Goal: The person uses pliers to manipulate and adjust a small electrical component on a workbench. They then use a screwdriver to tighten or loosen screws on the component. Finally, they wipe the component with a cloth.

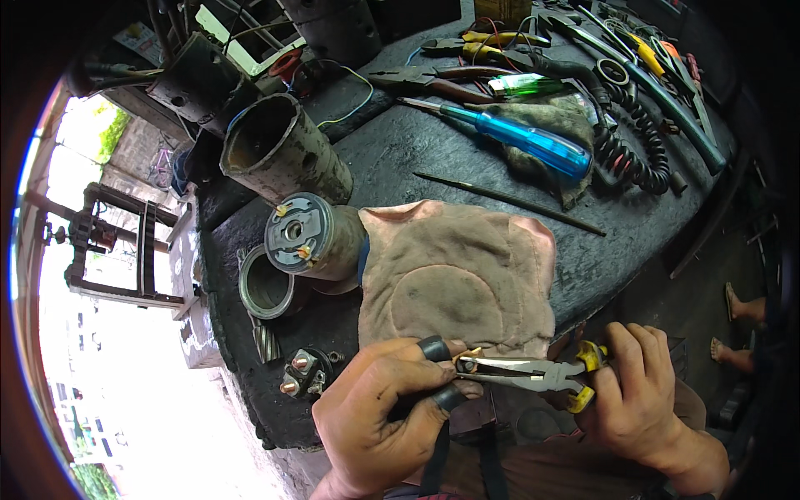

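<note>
Black bands wrap the thumb and a finger of my left hand (375, 412), which pinches a small copper-coloured piece (468, 358). My right hand (637, 400) is closed round the yellow handles of long-nose pliers (533, 375). Their jaws point left and reach the small piece at my left fingertips; whether they grip it is too small to tell. Just beyond my hands, a stained pink-brown cloth (450, 300) lies on the dark workbench (379, 158). Left of the cloth stands a cylindrical motor part (293, 232) with a round slotted face and brass-coloured bits.
A metal ring (265, 283), a gear shaft (265, 337) and a terminal block (307, 373) lie at the left edge. Behind them stands a rusty metal cylinder (283, 150). Farther right lie a blue screwdriver (533, 142), a thin rod (508, 204), several pliers and a coiled cable (637, 154).
</note>
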{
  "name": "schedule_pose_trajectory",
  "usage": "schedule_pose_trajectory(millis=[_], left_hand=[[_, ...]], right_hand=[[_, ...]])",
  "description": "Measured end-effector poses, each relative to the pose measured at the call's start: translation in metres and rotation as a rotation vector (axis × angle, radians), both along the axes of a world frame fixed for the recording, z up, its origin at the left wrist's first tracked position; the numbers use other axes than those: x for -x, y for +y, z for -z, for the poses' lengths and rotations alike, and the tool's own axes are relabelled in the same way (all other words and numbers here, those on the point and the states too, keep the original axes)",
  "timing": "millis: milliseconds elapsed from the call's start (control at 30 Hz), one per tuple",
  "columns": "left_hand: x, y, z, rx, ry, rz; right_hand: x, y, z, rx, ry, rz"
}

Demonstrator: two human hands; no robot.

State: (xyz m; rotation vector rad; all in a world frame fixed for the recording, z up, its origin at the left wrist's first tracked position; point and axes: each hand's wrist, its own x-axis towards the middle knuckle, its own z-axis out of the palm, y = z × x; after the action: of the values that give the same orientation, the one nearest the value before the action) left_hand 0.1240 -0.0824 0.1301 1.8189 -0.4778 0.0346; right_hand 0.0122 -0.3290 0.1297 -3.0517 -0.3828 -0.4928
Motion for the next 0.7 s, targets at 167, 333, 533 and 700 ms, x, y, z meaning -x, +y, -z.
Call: schedule_pose_trajectory(millis=[167,333,533,700], left_hand=[[-0.003,-0.003,0.001,-0.068,-0.133,-0.004],[-0.003,0.000,0.000,-0.104,-0.128,-0.002],[-0.003,-0.001,-0.002,-0.106,-0.118,0.000],[-0.001,-0.001,-0.002,-0.084,-0.127,-0.020]], right_hand=[[0.001,0.004,0.005,0.063,-0.033,0.007],[0.002,0.002,0.007,0.009,0.021,-0.001],[0.001,0.000,0.006,-0.061,0.039,-0.003],[0.005,0.011,0.003,-0.016,0.013,0.043]])
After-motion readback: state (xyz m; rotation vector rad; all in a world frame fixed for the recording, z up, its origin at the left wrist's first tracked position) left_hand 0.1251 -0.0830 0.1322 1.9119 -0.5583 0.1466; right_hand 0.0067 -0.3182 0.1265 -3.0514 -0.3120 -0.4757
